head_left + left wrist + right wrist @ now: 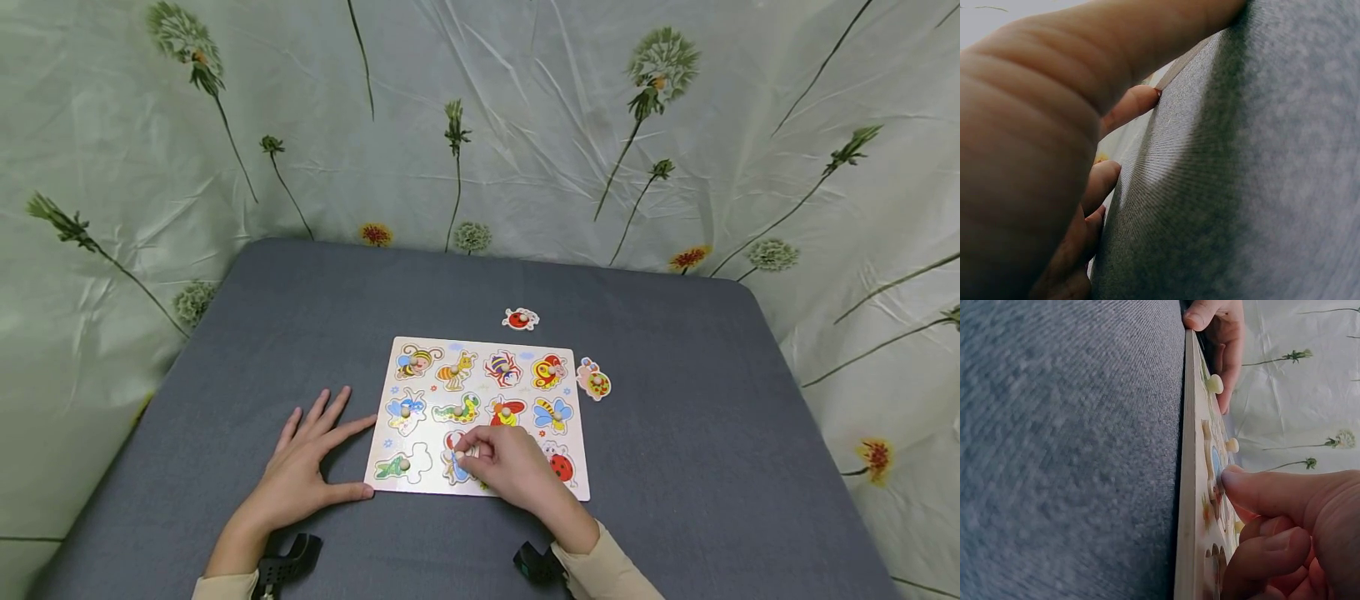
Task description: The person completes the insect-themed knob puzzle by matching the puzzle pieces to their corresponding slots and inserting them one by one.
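A wooden knob puzzle board [427, 487] with insect pictures lies on the grey-covered table. My left hand [303, 467] is spread flat, its thumb and index fingertip touching the board's left edge. With thumb and fingers, my right hand [510, 467] pinches a blue-and-red insect puzzle piece [452, 468] by its knob, over the board's bottom row. In the right wrist view this piece [1215, 464] stands slightly proud of the board's face; the fingers partly hide it. Left of it sits a green grasshopper piece [390, 468]. The right forearm crosses the board's lower right part.
A ladybug piece [517, 320] lies on the table beyond the board. Another piece with a spotted yellow-green body [596, 382] lies at the board's right edge. Several other knobbed pieces, such as a spider [503, 367], sit in the board. A flowered cloth [525, 125] hangs behind the table.
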The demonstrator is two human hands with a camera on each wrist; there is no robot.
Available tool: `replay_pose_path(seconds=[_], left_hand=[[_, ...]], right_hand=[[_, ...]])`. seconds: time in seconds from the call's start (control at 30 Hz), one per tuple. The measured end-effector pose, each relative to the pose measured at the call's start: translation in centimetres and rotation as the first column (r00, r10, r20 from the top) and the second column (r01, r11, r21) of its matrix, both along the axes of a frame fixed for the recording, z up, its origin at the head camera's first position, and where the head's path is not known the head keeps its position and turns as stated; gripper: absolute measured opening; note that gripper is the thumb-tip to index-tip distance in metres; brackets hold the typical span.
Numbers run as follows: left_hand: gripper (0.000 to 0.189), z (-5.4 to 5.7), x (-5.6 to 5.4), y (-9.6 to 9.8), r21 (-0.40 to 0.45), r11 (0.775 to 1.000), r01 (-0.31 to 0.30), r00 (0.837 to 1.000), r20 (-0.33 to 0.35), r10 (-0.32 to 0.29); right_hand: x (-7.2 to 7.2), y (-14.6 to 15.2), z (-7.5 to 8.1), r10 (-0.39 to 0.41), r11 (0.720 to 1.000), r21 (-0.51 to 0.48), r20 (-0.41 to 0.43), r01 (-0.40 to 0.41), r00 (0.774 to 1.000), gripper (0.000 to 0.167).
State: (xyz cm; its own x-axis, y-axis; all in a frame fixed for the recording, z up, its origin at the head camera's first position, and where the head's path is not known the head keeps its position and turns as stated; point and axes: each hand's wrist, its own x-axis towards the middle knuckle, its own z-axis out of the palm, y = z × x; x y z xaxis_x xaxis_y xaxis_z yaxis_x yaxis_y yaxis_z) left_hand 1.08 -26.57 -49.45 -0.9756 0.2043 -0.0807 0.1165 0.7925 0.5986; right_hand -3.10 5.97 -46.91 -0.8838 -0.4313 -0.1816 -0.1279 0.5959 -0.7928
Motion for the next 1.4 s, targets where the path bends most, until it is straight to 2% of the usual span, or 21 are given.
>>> replay_pose_path(seconds=[0.23,0.53,0.97,1.13,1.4], left_hand=[[0.1,0.1,0.0,0.0,0.001,1.0,-0.002,1.0,0.003,0.002],[0.098,0.1,-0.1,0.1,0.005,1.0,0.005,1.0,-0.006,-0.004],[0.099,0.1,0.0,0.0,0.0,1.0,0.005,1.0,0.0,-0.005],[0.1,0.1,0.1,0.1,0.0,1.0,0.002,1.0,0.005,-0.002],[0.1,0.1,0.0,0.2,0.0,1.0,0.004,1.0,0.003,-0.004]], right_hand=[[-0.2,0.0,-0.1,-0.002,1.0,0.016,0.015,0.002,1.0,0.004],[-0.3,0.1,-0.1,0.006,0.999,0.053,-0.008,-0.005,1.0,0.005],[-0.5,0.7,-0.1,-0.007,1.0,0.017,0.029,0.007,1.0,0.004],[-0.9,2.1,0.1,-0.041,0.999,-0.019,0.033,0.042,0.999,0.006],[-2.2,5.3,0.6,-0.14,0.986,-0.075,0.087,0.146,0.986,0.011]])
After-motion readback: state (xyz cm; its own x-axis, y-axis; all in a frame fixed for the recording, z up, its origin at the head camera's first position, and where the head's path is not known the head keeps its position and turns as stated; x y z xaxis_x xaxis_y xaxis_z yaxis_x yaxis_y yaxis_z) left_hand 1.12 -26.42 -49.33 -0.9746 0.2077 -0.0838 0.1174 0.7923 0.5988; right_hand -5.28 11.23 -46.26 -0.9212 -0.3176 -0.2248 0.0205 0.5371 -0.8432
